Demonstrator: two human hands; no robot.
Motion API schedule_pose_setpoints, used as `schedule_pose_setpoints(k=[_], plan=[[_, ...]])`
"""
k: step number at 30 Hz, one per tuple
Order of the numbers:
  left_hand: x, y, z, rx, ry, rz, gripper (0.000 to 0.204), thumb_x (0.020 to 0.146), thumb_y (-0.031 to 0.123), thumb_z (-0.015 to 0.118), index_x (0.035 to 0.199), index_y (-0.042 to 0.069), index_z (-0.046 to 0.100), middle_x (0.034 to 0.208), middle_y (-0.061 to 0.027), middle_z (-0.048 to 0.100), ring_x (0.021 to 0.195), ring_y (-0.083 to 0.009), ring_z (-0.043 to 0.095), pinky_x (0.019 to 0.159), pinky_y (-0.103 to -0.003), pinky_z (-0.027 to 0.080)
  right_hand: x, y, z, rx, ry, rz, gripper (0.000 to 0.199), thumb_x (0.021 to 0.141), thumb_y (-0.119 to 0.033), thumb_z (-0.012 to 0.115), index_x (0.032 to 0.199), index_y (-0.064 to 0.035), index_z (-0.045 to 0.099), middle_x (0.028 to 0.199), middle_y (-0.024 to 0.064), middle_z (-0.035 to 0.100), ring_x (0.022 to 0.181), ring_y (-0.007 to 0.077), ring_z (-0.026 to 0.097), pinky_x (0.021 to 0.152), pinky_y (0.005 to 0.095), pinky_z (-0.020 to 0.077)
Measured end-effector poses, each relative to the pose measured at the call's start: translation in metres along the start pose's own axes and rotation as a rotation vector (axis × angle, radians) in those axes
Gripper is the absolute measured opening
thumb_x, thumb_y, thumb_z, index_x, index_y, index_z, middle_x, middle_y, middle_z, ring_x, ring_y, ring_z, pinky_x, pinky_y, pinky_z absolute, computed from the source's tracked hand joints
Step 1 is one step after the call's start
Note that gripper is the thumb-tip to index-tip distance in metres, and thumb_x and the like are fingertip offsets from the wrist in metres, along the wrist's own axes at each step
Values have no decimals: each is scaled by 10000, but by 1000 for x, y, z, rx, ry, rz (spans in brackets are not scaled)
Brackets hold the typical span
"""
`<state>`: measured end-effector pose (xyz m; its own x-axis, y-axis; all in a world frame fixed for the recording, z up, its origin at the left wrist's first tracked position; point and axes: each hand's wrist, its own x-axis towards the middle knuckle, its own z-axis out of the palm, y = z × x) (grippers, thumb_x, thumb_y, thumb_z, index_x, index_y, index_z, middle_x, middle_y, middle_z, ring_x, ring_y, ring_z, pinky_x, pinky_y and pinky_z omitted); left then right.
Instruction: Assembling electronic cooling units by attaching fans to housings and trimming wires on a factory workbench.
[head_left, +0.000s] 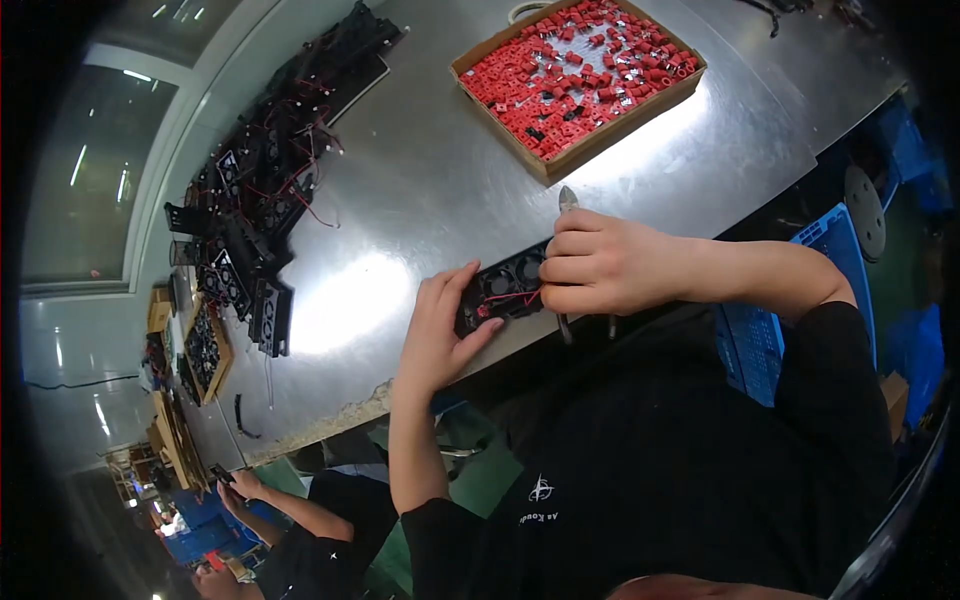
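Observation:
My left hand is closed on the left end of a black twin-fan unit, thumb on the near side and fingers on the far side. A thin red wire and a small red piece show on top of the unit, which lies at the table's near edge. In my right hand is a pair of pliers. Their metal jaws point away from me and the handles stick out below my palm. The fingertips of that hand are at the unit's right end and hide it. Whether they pinch the wire too, I cannot tell.
A cardboard tray full of small red parts stands beyond my right hand. Black fan units with loose wires are heaped along the table's left side. Another person works at lower left. A blue plastic crate is by my right arm.

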<state>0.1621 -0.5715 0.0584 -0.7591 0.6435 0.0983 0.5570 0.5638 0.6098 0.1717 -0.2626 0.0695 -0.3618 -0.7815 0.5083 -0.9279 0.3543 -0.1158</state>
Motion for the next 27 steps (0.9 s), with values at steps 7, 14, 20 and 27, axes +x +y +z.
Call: schedule_pose_setpoints(k=[7, 14, 20, 27], plan=[[46, -4, -7, -79, -132, 24, 664, 817, 296, 874, 1353, 38, 581, 1237, -195, 644, 1160, -379, 635, 1018, -425, 505, -36, -2, -40, 10, -274, 155, 166, 809, -139, 687, 946, -107, 600, 893, 32, 640, 882, 240, 655, 905, 387, 495], [76, -4, 7, -79, -166, 31, 678, 805, 416, 858, 1319, 71, 581, 1150, -202, 706, 1068, -411, 694, 903, -477, 570, -69, 13, -81, 108, -472, 627, 275, 762, -25, 694, 1017, -102, 628, 878, 73, 666, 900, 319, 655, 859, 427, 493], [75, -24, 21, -32, 215, 105, 660, 804, 359, 837, 1344, 74, 587, 1228, -167, 665, 1107, -387, 679, 889, -463, 583, -58, 29, -66, -16, 53, 802, 312, 860, 41, 682, 1145, -79, 637, 978, 107, 670, 856, 288, 640, 773, 390, 518], [59, -25, 19, 40, 201, 0, 660, 821, 379, 818, 1372, 87, 603, 1144, -156, 670, 1008, -390, 692, 849, -478, 586, 11, 13, -28, 1074, 625, 343, 1201, 694, -1041, 541, 1330, -22, 498, 929, 90, 509, 766, 204, 563, 704, 334, 476]])
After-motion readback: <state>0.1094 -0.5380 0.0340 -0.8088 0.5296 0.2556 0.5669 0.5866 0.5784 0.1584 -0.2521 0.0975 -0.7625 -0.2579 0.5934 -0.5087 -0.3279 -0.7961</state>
